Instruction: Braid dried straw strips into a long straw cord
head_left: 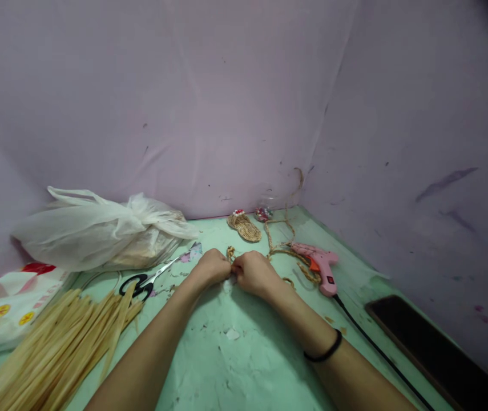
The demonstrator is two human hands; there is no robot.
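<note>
My left hand and my right hand meet over the middle of the green table, both closed with their fingers pinched together. Between them a short piece of tan braided cord sticks up from the fingertips. The rest of it is hidden by my hands. Just beyond lies a small woven sole with red and white beads at its far end. A longer braided cord lies to the right of my right hand.
Right: a pink glue gun with black cable and a dark flat object. Left: black-handled scissors, pale fibre strips, a tied plastic bag and a printed bag. A bead container stands by the back wall.
</note>
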